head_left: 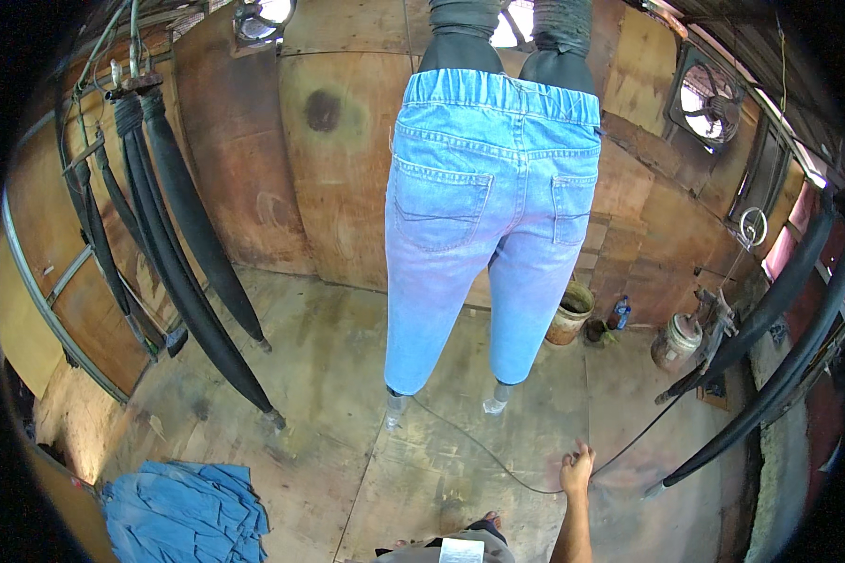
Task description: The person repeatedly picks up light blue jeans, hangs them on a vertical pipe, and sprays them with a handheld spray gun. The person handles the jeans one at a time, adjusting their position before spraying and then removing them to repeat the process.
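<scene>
My right hand reaches up from the lower edge with its fingers curled closed. Whatever it may hold is hidden or too small to make out. A thin dark hose runs in a curve from under the jeans to my wrist, then up to the right; I cannot tell if my hand grips it. My left hand is out of view. Ahead, light blue elastic-waist jeans hang stretched over a black inflated leg form, back pockets facing me. Pinkish-violet tints the thighs and seat. Pale wrapped tips show below the hems.
Black deflated leg forms hang at the left, and more at the right. A blue garment pile lies at lower left. Near the back wall stand an open bucket, a blue bottle and a lidded pail. Fans line the wooden walls.
</scene>
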Demonstrator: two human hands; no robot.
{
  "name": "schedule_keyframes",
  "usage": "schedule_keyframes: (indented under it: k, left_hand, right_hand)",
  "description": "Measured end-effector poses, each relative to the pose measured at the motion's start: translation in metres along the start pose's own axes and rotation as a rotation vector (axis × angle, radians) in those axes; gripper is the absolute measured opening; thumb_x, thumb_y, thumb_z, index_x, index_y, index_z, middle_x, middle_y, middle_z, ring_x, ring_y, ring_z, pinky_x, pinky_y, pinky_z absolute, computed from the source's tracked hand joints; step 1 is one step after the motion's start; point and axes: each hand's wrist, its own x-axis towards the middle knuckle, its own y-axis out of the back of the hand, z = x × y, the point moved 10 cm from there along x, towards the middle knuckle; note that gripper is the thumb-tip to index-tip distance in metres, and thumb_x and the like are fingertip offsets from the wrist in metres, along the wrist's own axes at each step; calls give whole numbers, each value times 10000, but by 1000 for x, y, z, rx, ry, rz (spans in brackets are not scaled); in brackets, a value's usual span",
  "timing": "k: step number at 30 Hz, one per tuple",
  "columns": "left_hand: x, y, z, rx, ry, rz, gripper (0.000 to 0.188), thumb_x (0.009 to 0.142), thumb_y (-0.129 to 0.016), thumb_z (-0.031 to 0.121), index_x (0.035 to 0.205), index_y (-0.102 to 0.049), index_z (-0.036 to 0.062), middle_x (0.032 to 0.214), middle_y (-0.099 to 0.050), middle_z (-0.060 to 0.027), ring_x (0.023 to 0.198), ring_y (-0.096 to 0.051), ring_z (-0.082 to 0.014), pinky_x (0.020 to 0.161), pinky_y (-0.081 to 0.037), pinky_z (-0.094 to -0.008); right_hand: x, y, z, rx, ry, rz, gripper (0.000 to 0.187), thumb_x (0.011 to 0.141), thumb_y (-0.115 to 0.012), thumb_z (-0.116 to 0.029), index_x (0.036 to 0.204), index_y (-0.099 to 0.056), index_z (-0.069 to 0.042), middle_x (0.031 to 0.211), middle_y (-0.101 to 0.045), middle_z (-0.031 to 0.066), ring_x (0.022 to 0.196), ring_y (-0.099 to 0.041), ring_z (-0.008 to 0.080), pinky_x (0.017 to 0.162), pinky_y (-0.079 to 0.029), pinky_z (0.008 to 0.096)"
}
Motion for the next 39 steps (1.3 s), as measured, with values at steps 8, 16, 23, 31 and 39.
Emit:
schedule_keyframes:
  k: [8, 16, 23, 31, 39]
  left_hand:
    - [45, 62, 225, -126, -551, 339, 264, 907, -600, 248, 928, -696, 3, 786, -644, -112, 780, -611, -181, 717, -520, -365]
    - [-9, 162, 449, -769, -565, 105, 599, 1033, -380, 512, 1289, -573, 5, 1135, -660, -103, 1037, -617, -230, 910, -511, -398]
    - [-16, 172, 467, -532, -613, 103, 547, 1036, -441, 437, 1342, -571, 3, 1257, -645, -152, 1076, -631, -245, 921, -525, -395]
    - [-32, 159, 477, -653, -482, 39, 504, 991, -551, 421, 1299, -615, 27, 1228, -664, -127, 1121, -624, -234, 968, -513, -409]
    - [21, 147, 489, -475, -583, 44, 559, 977, -597, 425, 1198, -622, -89, 998, -696, -123, 824, -640, -205, 667, -535, -361]
  right_hand:
    - [103, -53, -121, 324, 191, -239, 367, 934, -581, -60, 1292, -584, 17, 1118, -646, 138, 923, -666, 214, 802, -544, 325]
    - [164, -162, -106, 514, -194, -593, 621, 1038, -491, -432, 1450, -416, 27, 1336, -563, 199, 1145, -605, 302, 891, -556, 418]
    - [186, -216, -62, 378, -450, -784, 547, 1094, -280, -379, 1434, -419, 27, 1343, -550, 232, 1185, -584, 360, 933, -572, 447]
    - [235, -244, -29, 287, -419, -572, 421, 961, -489, -361, 1069, -658, 10, 892, -698, 152, 731, -678, 228, 521, -519, 338]
    - [204, -256, -3, 402, -477, -286, 443, 900, -588, -401, 906, -676, 34, 670, -645, 91, 549, -609, 195, 427, -446, 343]
